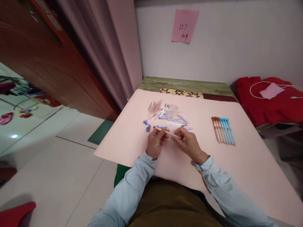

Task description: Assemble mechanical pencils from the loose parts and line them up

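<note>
Between my two hands is a pale beige pen [172,135] with an orange-brown end pointing left. My left hand [156,142] is closed around its brown-ended half. The fingers of my right hand [188,143] pinch the other end. Just beyond my hands lies a loose pile of pen parts: pinkish barrels [155,108], white refills [176,124] with dark tips, and blue pieces [183,119]. Several small blue caps [145,122] sit left of the pile, near a brown one [148,128]. On the right, brown-topped pens [218,130] and blue pens [227,131] lie side by side in a row.
A pale pink sheet covers the table [248,170]. Behind it stands a wall with a pink note [185,26]. At right, a red cloth [272,101] carries a white cable and pink paper. A wooden door [59,60] and curtain [104,41] border the left side.
</note>
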Tool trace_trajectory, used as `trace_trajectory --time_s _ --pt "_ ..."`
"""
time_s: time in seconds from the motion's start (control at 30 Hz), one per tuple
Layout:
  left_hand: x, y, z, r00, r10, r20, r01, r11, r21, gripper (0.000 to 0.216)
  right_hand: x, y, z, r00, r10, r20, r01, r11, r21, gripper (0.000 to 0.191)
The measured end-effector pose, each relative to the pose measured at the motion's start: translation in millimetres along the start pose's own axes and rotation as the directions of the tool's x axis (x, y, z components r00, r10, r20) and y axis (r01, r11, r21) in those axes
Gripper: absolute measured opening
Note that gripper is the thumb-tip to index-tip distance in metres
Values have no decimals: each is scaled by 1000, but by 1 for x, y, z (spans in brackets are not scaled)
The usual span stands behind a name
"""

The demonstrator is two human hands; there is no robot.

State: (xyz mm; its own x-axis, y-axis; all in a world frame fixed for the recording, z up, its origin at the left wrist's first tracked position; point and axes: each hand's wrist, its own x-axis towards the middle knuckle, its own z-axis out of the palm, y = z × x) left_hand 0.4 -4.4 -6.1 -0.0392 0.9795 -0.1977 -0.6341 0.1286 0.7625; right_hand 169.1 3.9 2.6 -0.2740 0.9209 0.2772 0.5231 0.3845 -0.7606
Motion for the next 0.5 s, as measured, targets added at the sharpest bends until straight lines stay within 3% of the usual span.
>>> trace_trajectory --time_s 0.5 --pt "0 -2 -4 999 11 38 -13 998 53 27 0 0 -3 993 -18 118 29 996 -84 37"
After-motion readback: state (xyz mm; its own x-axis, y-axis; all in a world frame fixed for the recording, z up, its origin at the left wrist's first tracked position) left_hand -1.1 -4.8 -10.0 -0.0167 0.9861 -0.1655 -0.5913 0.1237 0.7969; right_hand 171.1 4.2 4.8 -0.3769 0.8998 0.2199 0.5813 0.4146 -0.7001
